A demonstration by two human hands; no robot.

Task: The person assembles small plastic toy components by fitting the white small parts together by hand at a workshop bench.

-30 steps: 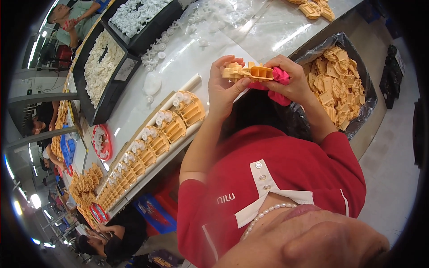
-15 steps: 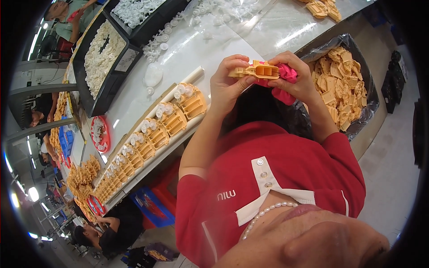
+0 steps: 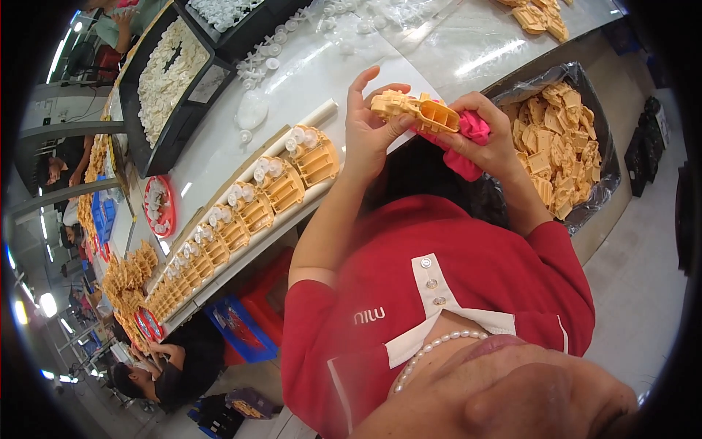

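A yellow plastic part [image 3: 426,117] with hollow compartments is held between my two hands, above the table's edge. My left hand [image 3: 369,135] pinches its left end with the thumb in front, while the index finger stands up off it. My right hand [image 3: 491,143] grips the other end, and bunched in the same hand is a bright pink cloth [image 3: 466,162] that hangs below the part. Left of my hands, a row of yellow plastic parts [image 3: 285,192] lies along the table edge, with clear plastic pieces [image 3: 267,168] set along their upper side.
A bin lined with black plastic [image 3: 613,154] stands at the right, heaped with yellow parts [image 3: 559,139]. Black trays [image 3: 197,110] hold white pieces at the far left. Loose clear pieces [image 3: 278,44] lie on the white table [image 3: 322,80]. A co-worker in black [image 3: 179,373] sits lower left.
The yellow part has turned and tilted, its right end now lower. My left hand has loosened, with its index finger lifted away. The pink cloth has shifted slightly in my right hand.
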